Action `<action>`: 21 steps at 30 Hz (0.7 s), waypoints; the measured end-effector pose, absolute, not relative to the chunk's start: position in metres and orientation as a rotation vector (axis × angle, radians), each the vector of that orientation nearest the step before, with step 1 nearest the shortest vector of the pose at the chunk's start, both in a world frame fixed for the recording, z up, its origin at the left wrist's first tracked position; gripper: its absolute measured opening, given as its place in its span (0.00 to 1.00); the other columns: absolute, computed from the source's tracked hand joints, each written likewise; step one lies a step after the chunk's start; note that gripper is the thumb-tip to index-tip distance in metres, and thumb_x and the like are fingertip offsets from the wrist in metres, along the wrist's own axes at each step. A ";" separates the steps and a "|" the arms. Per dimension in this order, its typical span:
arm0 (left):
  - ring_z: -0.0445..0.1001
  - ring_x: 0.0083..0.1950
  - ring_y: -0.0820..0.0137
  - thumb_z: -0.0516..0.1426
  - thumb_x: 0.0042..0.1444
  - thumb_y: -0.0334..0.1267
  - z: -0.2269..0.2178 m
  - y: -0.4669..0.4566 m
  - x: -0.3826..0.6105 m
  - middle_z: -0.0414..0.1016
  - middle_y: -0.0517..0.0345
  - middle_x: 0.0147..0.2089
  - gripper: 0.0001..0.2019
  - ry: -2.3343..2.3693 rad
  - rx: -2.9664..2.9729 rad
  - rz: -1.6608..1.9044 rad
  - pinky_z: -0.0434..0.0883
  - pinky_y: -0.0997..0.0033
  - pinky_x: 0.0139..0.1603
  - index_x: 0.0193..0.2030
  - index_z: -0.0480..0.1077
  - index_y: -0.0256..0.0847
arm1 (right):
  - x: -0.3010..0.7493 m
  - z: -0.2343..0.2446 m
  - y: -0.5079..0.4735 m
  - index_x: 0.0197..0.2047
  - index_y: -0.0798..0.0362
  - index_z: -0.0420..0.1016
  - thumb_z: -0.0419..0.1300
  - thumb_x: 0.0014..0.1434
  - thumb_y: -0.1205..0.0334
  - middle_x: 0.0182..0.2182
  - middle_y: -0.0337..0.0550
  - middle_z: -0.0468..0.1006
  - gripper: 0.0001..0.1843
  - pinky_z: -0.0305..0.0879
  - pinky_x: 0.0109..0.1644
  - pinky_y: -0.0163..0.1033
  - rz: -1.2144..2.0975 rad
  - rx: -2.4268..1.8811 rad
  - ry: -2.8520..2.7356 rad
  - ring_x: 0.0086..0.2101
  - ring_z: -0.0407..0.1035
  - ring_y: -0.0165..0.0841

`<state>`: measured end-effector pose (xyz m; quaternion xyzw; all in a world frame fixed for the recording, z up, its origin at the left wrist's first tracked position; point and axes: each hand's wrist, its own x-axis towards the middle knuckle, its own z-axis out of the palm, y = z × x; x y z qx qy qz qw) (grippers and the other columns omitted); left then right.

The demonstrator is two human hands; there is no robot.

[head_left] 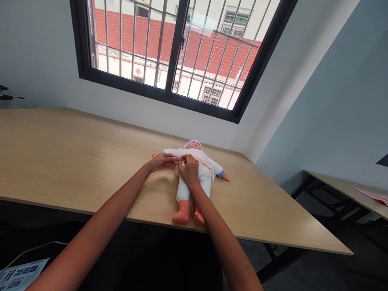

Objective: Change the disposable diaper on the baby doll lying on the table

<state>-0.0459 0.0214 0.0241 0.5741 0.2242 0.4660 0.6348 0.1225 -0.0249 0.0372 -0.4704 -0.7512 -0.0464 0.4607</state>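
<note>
Fingers of left hand (163,161) and right hand (189,169): bent, close together at the white top (179,151) of the doll (205,182); clamping cannot be confirmed. Doll lies face up on the table (257,202), feet at near edge

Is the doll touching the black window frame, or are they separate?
Apart: the head view shows a strip of pale wall between the doll and the black window frame.
</note>
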 end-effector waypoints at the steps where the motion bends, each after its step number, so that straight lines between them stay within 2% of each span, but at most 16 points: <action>1: 0.78 0.41 0.64 0.71 0.47 0.39 0.024 0.022 -0.046 0.82 0.47 0.40 0.15 0.513 1.313 1.063 0.72 0.64 0.47 0.39 0.80 0.34 | 0.123 0.038 -0.025 0.37 0.53 0.71 0.56 0.63 0.63 0.36 0.42 0.76 0.04 0.56 0.50 0.42 -0.142 -1.173 -1.837 0.38 0.68 0.35; 7: 0.77 0.38 0.68 0.71 0.47 0.42 0.024 0.021 -0.046 0.80 0.51 0.38 0.19 0.528 1.293 1.105 0.72 0.66 0.44 0.44 0.78 0.37 | 0.141 0.044 -0.023 0.38 0.53 0.72 0.52 0.66 0.58 0.39 0.48 0.76 0.11 0.56 0.47 0.44 -0.277 -1.366 -1.552 0.42 0.68 0.41; 14: 0.75 0.36 0.70 0.71 0.46 0.43 0.026 0.014 -0.043 0.77 0.54 0.35 0.18 0.540 1.298 1.100 0.71 0.68 0.41 0.42 0.78 0.36 | 0.156 0.043 -0.022 0.42 0.51 0.69 0.45 0.68 0.55 0.38 0.47 0.76 0.15 0.54 0.39 0.40 -0.198 -1.425 -1.430 0.35 0.69 0.38; 21: 0.74 0.36 0.65 0.69 0.48 0.39 0.024 0.009 -0.031 0.79 0.53 0.35 0.15 0.557 1.352 1.030 0.70 0.67 0.38 0.43 0.78 0.37 | 0.154 0.040 -0.018 0.40 0.51 0.68 0.44 0.68 0.56 0.35 0.46 0.77 0.14 0.53 0.38 0.40 -0.246 -1.424 -1.465 0.33 0.67 0.39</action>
